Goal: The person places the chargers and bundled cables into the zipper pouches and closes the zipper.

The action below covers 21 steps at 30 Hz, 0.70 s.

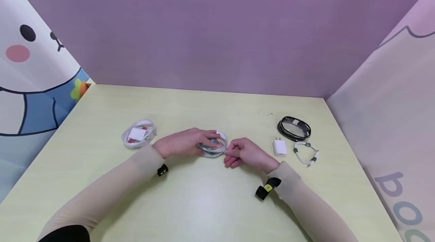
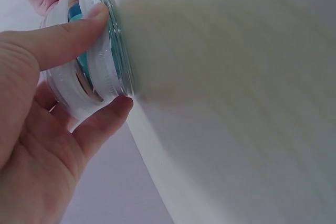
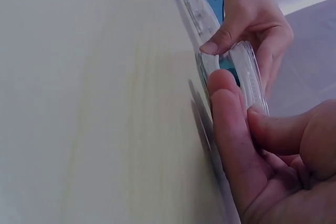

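A coil of clear-white cable lies at the middle of the table, with teal showing inside it in the left wrist view. My left hand grips this coil from the left, thumb across its near face and fingers around the back. At the coil's right edge, my right hand pinches it between thumb and fingertips, its other fingers curled. Those fingers hide part of the edge in the right wrist view, where the coil stands close over the tabletop.
Left on the table lies another white cable coil with a white block and red bits inside. To the right are a black cable coil, a white plug charger and a short white cable loop. A purple panel rises behind.
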Each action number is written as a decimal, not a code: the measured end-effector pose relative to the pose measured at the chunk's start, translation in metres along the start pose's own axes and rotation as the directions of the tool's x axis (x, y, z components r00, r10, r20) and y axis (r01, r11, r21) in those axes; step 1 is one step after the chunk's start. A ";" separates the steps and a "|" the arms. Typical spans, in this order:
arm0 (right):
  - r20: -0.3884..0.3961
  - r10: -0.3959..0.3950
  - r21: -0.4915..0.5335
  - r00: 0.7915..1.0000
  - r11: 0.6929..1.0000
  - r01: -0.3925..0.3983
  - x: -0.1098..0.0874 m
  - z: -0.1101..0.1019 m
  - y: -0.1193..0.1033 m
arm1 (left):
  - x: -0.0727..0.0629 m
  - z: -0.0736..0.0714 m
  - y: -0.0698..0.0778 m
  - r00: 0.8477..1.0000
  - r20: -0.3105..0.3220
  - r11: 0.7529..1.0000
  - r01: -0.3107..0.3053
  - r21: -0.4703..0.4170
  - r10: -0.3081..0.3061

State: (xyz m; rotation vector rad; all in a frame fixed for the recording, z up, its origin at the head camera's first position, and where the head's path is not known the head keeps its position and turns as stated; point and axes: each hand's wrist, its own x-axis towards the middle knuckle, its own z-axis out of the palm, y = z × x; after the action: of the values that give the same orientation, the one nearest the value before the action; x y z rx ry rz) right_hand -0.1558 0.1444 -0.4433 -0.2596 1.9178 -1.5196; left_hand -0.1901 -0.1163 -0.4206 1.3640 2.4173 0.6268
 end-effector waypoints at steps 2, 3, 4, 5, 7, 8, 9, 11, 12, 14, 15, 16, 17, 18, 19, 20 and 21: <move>0.003 -0.002 0.008 1.000 1.000 0.002 0.000 0.002 -0.001 | 0.000 0.001 0.000 1.000 -0.006 1.000 -0.001 0.009 0.001; 0.005 0.000 0.012 1.000 1.000 0.000 0.000 0.002 -0.002 | 0.000 0.001 0.000 1.000 -0.007 1.000 -0.003 0.014 0.003; 0.006 -0.002 0.011 1.000 1.000 0.002 0.000 0.003 -0.002 | -0.001 0.001 -0.001 1.000 -0.003 1.000 -0.004 0.024 0.004; 0.003 -0.001 0.009 1.000 1.000 0.001 0.000 0.004 -0.002 | -0.002 0.001 0.000 1.000 0.001 0.999 -0.007 0.035 0.007; -0.012 0.000 0.005 1.000 1.000 0.000 0.000 0.004 -0.003 | -0.003 0.001 0.000 1.000 0.013 0.999 -0.009 0.052 0.008; -0.024 0.001 0.001 1.000 1.000 -0.001 0.000 0.004 -0.003 | -0.004 0.000 0.000 1.000 0.017 0.998 -0.010 0.062 0.009; -0.040 0.000 -0.004 0.999 1.000 0.000 0.000 0.004 -0.004 | -0.005 0.000 0.001 1.000 0.020 0.997 -0.008 0.070 0.007; -0.075 0.000 -0.012 0.997 1.000 -0.001 0.001 0.002 -0.005 | -0.006 -0.002 0.001 1.000 0.023 0.996 -0.011 0.089 0.009; -0.093 -0.006 -0.019 0.996 1.000 0.004 0.002 0.001 -0.005 | -0.006 -0.003 0.001 1.000 0.023 0.995 -0.015 0.102 0.013; -0.128 -0.019 -0.030 0.992 0.999 0.015 0.003 -0.002 -0.006 | -0.007 -0.005 0.000 0.999 0.013 0.989 -0.034 0.142 0.032; -0.142 -0.023 -0.034 0.990 0.999 0.018 0.005 -0.004 -0.007 | -0.007 -0.006 -0.001 0.999 0.010 0.984 -0.049 0.173 0.048; -0.153 -0.027 -0.037 0.988 0.999 0.021 0.006 -0.005 -0.007 | -0.007 -0.007 -0.002 0.997 0.005 0.976 -0.071 0.207 0.072; -0.166 -0.029 -0.037 0.986 0.999 0.023 0.007 -0.007 -0.007 | -0.007 -0.007 -0.002 0.996 -0.002 0.966 -0.091 0.243 0.094; -0.176 -0.029 -0.037 0.984 0.999 0.023 0.009 -0.008 -0.007 | -0.006 -0.008 -0.003 0.993 -0.006 0.953 -0.111 0.282 0.118; -0.187 -0.028 -0.036 0.982 0.999 0.021 0.010 -0.009 -0.007 | -0.005 -0.008 -0.004 0.990 -0.011 0.939 -0.132 0.317 0.143; -0.194 -0.026 -0.035 0.981 0.999 0.019 0.012 -0.011 -0.008 | -0.004 -0.008 -0.004 0.986 -0.016 0.924 -0.152 0.352 0.168; -0.199 -0.024 -0.035 0.980 0.999 0.017 0.014 -0.012 -0.008 | -0.003 -0.009 -0.005 0.982 -0.019 0.908 -0.169 0.383 0.190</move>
State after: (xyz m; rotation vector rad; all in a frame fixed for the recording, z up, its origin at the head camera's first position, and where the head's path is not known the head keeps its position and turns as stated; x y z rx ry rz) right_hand -0.1756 0.1437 -0.4399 -0.1464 2.1027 -1.5795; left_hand -0.1964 -0.1227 -0.4155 1.7575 2.5713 0.2398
